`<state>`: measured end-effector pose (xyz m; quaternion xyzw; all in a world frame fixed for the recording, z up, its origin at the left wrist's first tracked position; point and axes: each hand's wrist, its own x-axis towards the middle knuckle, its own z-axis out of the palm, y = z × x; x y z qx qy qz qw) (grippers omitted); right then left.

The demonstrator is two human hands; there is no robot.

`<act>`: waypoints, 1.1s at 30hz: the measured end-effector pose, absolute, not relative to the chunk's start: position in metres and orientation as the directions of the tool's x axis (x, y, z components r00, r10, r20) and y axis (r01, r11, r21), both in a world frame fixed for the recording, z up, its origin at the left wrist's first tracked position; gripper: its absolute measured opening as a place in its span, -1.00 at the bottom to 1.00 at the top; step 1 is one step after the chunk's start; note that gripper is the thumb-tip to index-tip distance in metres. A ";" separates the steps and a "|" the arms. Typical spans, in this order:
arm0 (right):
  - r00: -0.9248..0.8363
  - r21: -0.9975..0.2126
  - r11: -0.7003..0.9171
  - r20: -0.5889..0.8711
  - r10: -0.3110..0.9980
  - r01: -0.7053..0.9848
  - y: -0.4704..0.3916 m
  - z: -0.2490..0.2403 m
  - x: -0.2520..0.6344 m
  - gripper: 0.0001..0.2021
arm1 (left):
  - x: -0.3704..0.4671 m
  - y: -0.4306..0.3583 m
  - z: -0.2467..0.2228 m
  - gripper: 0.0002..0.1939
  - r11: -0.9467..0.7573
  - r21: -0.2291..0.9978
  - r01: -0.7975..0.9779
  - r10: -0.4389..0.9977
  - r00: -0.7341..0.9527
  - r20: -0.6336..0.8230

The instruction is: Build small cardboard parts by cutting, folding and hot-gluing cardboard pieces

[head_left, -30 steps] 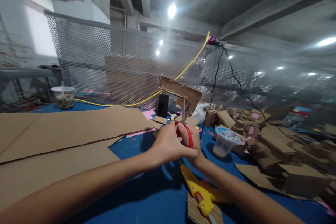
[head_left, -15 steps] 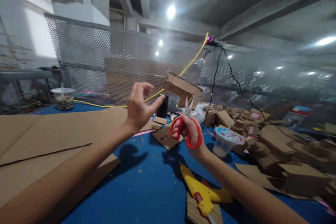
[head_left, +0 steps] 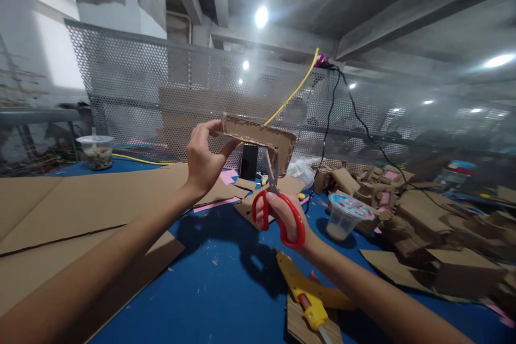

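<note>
An L-shaped cardboard piece (head_left: 258,132), shaped like a toy pistol, is held up over the table. My left hand (head_left: 205,158) grips its left end between thumb and fingers. In my right hand (head_left: 284,212) are red-handled scissors (head_left: 298,228), with fingers through the loops. The scissor blades are slightly apart and point up at the inner corner of the cardboard piece, near its short arm; whether they touch it I cannot tell. Below my right hand a yellow glue gun (head_left: 300,287) lies on a small cardboard scrap (head_left: 296,322).
Large cardboard sheets (head_left: 92,193) cover the left of the blue table (head_left: 193,290). At right are a lidded plastic cup (head_left: 342,220) and a heap of cardboard parts (head_left: 419,220). A black phone (head_left: 249,161) stands behind. A food tub (head_left: 97,153) sits far left, before a perforated metal screen (head_left: 129,75).
My left hand has closed on the left end of the cardboard piece, which has moved left and turned. The scissors have shifted left and down, their blades opening a little.
</note>
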<state>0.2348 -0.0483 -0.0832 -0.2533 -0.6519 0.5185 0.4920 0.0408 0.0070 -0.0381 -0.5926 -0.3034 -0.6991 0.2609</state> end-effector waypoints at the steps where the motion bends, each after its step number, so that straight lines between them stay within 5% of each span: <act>1: -0.407 -0.925 0.336 0.381 0.831 -0.179 -0.049 -0.083 0.235 -0.43 | 0.040 0.007 -0.038 -0.56 -0.683 0.106 0.722 -0.024 -0.168 0.985; 9: -0.595 -0.911 0.353 0.407 0.693 -0.211 -0.050 -0.083 0.240 -0.49 | 0.038 0.004 -0.038 -0.41 -0.721 0.017 0.693 -0.129 -0.159 0.979; 27: -0.711 -0.927 0.279 0.372 0.597 -0.250 -0.061 -0.077 0.246 -0.47 | 0.044 -0.010 -0.033 -0.36 -0.763 0.139 0.631 0.001 -0.214 0.977; 33: -0.707 -0.882 0.348 0.464 0.533 -0.317 -0.068 -0.071 0.241 -0.40 | 0.044 -0.009 -0.033 -0.34 -0.753 0.153 0.640 -0.004 -0.237 0.972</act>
